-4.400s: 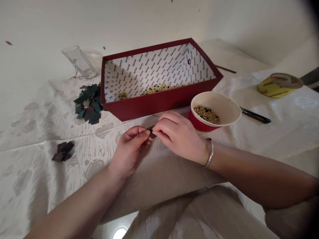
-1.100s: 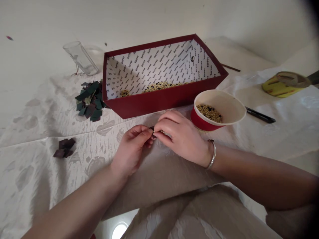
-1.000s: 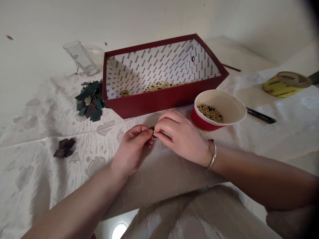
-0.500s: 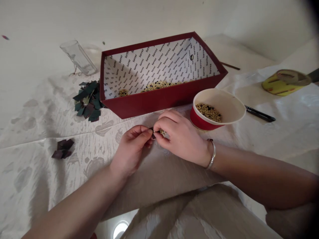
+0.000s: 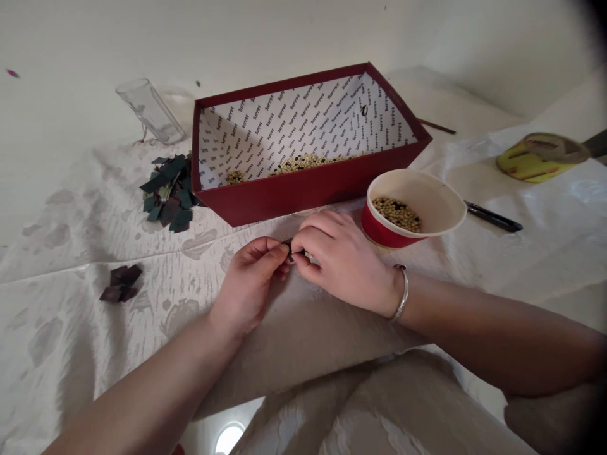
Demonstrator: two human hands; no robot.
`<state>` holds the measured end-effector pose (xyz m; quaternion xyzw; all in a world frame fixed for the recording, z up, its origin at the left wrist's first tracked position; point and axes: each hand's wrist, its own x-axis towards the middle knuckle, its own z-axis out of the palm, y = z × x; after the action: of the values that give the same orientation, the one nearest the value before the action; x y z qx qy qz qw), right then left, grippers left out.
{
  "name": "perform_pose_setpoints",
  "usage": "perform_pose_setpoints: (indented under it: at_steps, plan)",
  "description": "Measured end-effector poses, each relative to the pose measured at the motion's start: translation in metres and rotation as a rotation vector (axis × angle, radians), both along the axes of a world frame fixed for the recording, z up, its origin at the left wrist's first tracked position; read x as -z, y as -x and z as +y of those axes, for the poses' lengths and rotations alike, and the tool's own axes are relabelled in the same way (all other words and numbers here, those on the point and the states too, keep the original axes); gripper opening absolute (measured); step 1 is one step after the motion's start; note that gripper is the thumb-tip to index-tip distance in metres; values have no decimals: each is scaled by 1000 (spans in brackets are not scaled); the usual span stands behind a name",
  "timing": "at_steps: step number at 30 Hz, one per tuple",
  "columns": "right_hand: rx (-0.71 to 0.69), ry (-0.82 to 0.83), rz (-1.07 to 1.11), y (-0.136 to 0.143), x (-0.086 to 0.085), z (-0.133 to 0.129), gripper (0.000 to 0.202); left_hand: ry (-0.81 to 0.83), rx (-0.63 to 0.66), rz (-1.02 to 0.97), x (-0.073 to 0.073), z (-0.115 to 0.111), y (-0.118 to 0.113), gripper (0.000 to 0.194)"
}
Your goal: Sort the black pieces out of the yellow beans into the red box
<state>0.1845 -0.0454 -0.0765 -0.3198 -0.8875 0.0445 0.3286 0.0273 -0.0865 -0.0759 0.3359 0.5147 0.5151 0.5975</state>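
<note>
My left hand (image 5: 253, 278) pinches a small dark flat piece (image 5: 288, 242) between thumb and fingertips, and only its edge shows. Against it, the thumb and forefinger of my right hand (image 5: 344, 262) are pressed together. What the right fingertips hold is hidden. A few pale beads (image 5: 308, 254) peek out by the curled right fingers. Just right of that hand stands a red and white paper bowl (image 5: 443, 205) with yellow and black beads (image 5: 398, 215) at its bottom. Small dark maroon squares (image 5: 121, 284) lie to the left of my left hand.
Beyond my hands is a dark red box (image 5: 284, 197) with printed lining and more beads inside. Dark green pieces (image 5: 171, 189) are heaped at its left, near a tilted clear glass (image 5: 156, 114). A black pen-like tool (image 5: 496, 217) and a yellow container (image 5: 540, 158) are at right.
Both hands stay at the same spot. The dark piece and the beads between the fingers show slightly less than before.
</note>
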Motion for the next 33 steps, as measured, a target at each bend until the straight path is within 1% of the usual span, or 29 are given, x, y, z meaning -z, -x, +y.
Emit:
perform_pose_setpoints:
  at_steps: [3, 7, 8, 11, 13, 15, 18, 20, 21, 23, 26, 29, 31, 33]
  plan:
    - [31, 1, 49, -1, -1, 4, 12, 1, -11, 6, 0, 0, 0, 15]
    - [-11, -2, 178, -6, -7, 5, 14, 2, -13, 10, 0, 1, 1, 16]
    - [-11, -26, 212, -8, -10, 4, 14, 4, -18, 4, 0, 1, 1, 16]
    - [28, -170, 318, -18, -22, 1, 14, 23, -64, -22, 1, 3, 2, 17]
    - [84, -267, 403, -27, -29, 2, 15, 34, -98, -36, 1, 4, 3, 16]
    - [168, -339, 485, -36, -36, 5, 16, 35, -116, -41, 1, 5, 3, 16]
    - [315, -459, 594, -50, -41, 17, 12, 30, -130, -38, 2, 5, 4, 16]
    - [426, -465, 629, -58, -42, 26, 10, 27, -134, -34, 2, 5, 5, 16]
    - [474, -436, 636, -62, -42, 30, 10, 26, -135, -32, 2, 5, 5, 17]
    - [530, -397, 673, -67, -42, 37, 10, 27, -136, -28, 2, 5, 6, 17]
    - [521, -414, 769, -69, -43, 41, 13, 34, -134, -29, 1, 6, 5, 16]
    - [490, -430, 822, -67, -46, 34, 19, 41, -144, -37, 0, 7, 3, 17]
    - [413, -405, 801, -64, -48, 26, 16, 45, -154, -37, 0, 7, 3, 16]
    - [285, -289, 679, -60, -48, 18, 13, 45, -151, -37, 0, 7, 3, 15]
